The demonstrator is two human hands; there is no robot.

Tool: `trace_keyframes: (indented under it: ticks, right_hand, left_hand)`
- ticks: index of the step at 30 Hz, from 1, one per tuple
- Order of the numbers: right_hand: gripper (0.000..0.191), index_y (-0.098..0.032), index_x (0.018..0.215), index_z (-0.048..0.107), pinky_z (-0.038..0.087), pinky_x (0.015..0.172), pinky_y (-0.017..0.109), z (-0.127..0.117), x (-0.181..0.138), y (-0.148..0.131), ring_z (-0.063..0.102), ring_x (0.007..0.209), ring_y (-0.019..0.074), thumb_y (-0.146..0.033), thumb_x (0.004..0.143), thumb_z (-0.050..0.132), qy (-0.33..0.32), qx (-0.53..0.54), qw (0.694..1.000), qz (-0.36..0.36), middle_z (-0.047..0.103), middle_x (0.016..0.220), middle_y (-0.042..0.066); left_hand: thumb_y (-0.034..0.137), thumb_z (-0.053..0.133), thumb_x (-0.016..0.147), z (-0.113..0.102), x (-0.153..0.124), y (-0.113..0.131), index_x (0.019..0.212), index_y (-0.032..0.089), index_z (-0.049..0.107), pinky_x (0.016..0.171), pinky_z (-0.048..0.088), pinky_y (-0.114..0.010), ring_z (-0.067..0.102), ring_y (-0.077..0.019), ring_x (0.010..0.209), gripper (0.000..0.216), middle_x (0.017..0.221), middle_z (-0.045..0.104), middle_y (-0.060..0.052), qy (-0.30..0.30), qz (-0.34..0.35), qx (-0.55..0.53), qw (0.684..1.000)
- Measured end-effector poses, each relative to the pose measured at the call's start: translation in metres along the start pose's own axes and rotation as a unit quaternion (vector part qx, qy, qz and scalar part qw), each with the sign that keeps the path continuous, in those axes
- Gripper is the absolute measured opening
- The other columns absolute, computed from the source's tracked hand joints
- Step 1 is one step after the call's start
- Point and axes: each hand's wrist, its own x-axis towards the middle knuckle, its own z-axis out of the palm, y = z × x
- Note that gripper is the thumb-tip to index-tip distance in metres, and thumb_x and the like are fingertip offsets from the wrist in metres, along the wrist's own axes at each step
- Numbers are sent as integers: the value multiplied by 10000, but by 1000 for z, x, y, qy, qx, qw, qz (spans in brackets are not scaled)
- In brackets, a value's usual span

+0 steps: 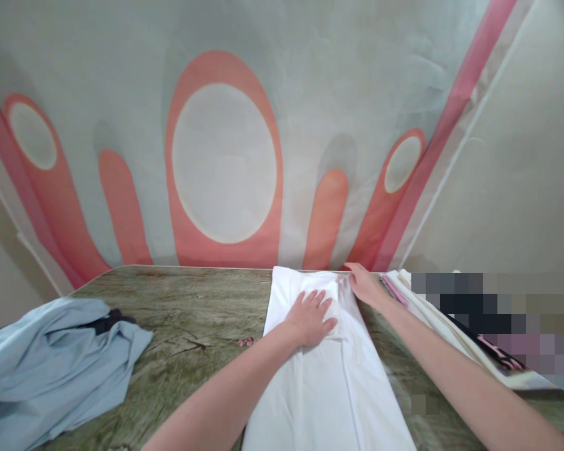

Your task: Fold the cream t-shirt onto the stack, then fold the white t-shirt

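A long white garment point(322, 382), folded into a strip, lies on the table from its far edge down to the bottom of the view. My left hand point(310, 319) rests flat on its upper part, fingers spread. At the garment's far right corner is my right hand point(365, 287), its fingers reaching toward the cloth's edge and apart from each other. Whether those fingertips touch the fabric is hard to make out. The folds run lengthwise, with a small raised flap of white cloth under and beside my left hand.
A crumpled light-blue garment point(61, 369) lies at the left, with a dark piece of cloth point(110, 321) by it. To the right sits a stack of folded clothes point(451, 338), partly blurred out. The wood-patterned table point(192, 313) meets a printed backdrop point(225, 257) behind.
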Motion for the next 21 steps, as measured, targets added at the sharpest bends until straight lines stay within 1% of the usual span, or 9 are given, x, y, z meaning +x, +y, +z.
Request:
trace_keyframes:
  ticks: [2,4,6,8,11,15,18,19,21]
  right_hand:
    - [433,-153,1293,433,310,1033,327,7,-19,-15,431,1211,181,-186,880,307,-16,17,998,-62,481,1317,93]
    - [446,-139,1314,416,269,1061,359,15,-32,-23,371,1263,209,-242,894,305,-51,17,995,-89,430,1366,113]
    - [485,-122,1334,391,233,1077,389,21,-37,-24,300,1310,230,-330,908,289,-95,3,993,-77,362,1415,128]
    - [553,-122,1368,342,207,1084,419,26,-36,-20,234,1341,238,-424,914,253,-134,-11,989,-57,286,1457,123]
    - [647,-137,1415,255,164,1091,448,29,-30,-11,152,1365,238,-526,900,212,-168,-23,985,-31,192,1492,96]
    - [724,-128,1428,218,132,1094,459,32,-25,-6,84,1376,241,-596,877,186,-182,-23,983,-13,147,1502,101]
    - [761,-112,1429,211,125,1095,451,36,-24,-5,76,1377,238,-623,866,173,-181,-27,983,-10,129,1503,114]
    - [773,-108,1428,212,123,1094,449,37,-24,-4,80,1376,239,-633,861,170,-179,-30,983,-7,130,1503,118]
    - [794,-101,1423,222,127,1092,446,38,-23,-4,96,1373,248,-650,853,168,-174,-35,984,1,137,1500,127]
  left_hand:
    - [539,163,912,0,0,1,1398,194,282,1085,96,-472,126,-256,1364,608,1487,199,-68,2,-1,-2,1000]
    - [541,175,909,1,0,1,1395,189,290,1085,90,-474,131,-259,1363,611,1483,209,-73,4,0,-3,1000]
    - [545,177,906,1,0,2,1395,191,292,1085,84,-477,131,-259,1364,614,1482,213,-73,5,-2,-4,1000]
    - [550,177,904,1,0,2,1396,200,290,1085,80,-479,124,-257,1366,615,1481,215,-69,1,-6,-6,1000]
    - [556,185,900,0,0,2,1398,203,287,1085,81,-479,117,-258,1368,618,1479,221,-71,-2,-5,-9,1000]
    - [555,214,898,1,-1,2,1392,194,296,1084,91,-483,123,-263,1366,617,1478,224,-78,-2,-3,-16,1000]
    - [541,232,905,3,0,0,1366,183,340,1085,111,-480,174,-256,1355,594,1461,268,-85,11,11,-38,999]
    - [520,233,915,4,1,-3,1350,181,367,1088,127,-462,206,-242,1346,567,1448,299,-82,22,22,-54,998]
    - [440,226,940,3,4,-12,1308,178,424,1092,181,-385,271,-190,1322,493,1412,370,-67,57,35,-101,993]
